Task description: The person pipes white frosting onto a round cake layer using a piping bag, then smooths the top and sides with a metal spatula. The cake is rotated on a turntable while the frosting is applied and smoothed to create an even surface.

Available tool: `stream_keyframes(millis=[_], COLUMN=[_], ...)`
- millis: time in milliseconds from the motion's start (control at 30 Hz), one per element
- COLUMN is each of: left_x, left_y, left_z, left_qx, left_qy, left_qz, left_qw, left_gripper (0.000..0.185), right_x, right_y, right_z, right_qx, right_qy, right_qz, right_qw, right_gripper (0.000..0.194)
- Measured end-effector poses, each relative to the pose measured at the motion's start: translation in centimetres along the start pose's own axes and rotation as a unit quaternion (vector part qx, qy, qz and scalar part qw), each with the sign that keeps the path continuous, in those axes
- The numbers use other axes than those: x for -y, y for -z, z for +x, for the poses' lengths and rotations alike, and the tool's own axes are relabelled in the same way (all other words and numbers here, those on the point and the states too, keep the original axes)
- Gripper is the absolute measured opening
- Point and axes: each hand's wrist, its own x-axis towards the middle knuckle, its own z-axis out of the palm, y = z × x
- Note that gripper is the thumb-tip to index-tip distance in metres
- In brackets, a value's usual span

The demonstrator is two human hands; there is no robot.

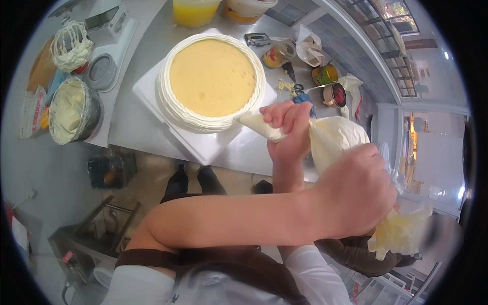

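A round cake (pixel 212 78) with a bare yellow sponge top stands on a white square board (pixel 206 146). White ridged cream rings its side and rim. My right hand (pixel 289 122) grips the front of a cream-filled piping bag (pixel 337 135), near its metal nozzle. The nozzle tip lies at the cake's near right edge; whether it touches the cream, I cannot tell. Across my body, my left forearm reaches right, and my left hand (pixel 354 194) is closed around the rear of the bag. The bag's loose end (pixel 398 232) hangs out beyond that fist.
A mixing bowl of cream (pixel 72 110) and a cream-coated whisk (pixel 71 46) are at the left. Plastic tubs (pixel 195 12) stand behind the cake. Scissors (pixel 298 88), a blue cloth (pixel 304 101), crumbs and open cans (pixel 325 74) lie right. Another person (pixel 347 253) is at lower right.
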Motion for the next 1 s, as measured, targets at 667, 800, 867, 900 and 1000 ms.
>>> stream_keyframes(millis=[667,800,867,900,1000], left_x=[3.5,4.0,4.3,4.4,4.6], left_y=[3.7,3.6,3.6,3.6,3.6], left_z=[2.7,3.1,3.4,3.5,3.9], left_qx=[0.014,0.023,0.02,0.018,0.028], left_qy=[0.009,0.011,0.014,0.016,0.019], left_qz=[-0.014,-0.028,-0.032,-0.035,-0.026], left_qw=[1.0,0.999,0.999,0.999,0.999], left_gripper=[0.027,0.03,0.031,0.032,0.033], right_x=[0.6,0.8,0.8,0.9,0.9], right_y=[-1.8,-1.8,-1.6,-1.5,-1.1], right_z=[5.0,5.4,5.7,5.8,6.2], right_qx=[-0.003,-0.02,-0.022,-0.018,-0.019], right_qy=[-0.024,-0.038,-0.035,-0.032,-0.032], right_qz=[-0.153,-0.176,-0.189,-0.193,-0.208], right_qw=[0.988,0.983,0.981,0.98,0.977], right_gripper=[0.052,0.052,0.052,0.052,0.053])
